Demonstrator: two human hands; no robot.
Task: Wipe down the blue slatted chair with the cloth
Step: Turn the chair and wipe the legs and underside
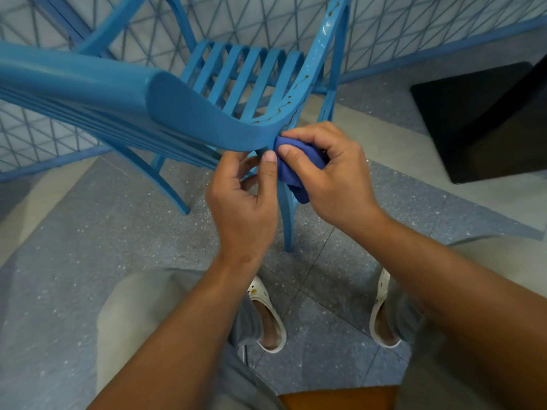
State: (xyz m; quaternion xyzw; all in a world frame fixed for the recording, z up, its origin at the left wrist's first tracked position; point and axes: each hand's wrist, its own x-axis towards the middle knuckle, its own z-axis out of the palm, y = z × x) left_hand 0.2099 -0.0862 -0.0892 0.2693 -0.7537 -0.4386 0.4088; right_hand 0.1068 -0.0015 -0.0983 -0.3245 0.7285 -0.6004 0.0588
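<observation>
indoor tiled room | speckled floor tiles (88, 247) | triangle-patterned wall (266, 22)

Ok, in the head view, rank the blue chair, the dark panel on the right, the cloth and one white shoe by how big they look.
1. blue chair, though nearness to the camera inflates it
2. dark panel
3 and 4. cloth and left white shoe: they look alike, and the hands cover part of the cloth, so no ranking.

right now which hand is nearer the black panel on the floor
Right. The right hand, gripping the cloth, sits between the left hand and the black panel.
</observation>
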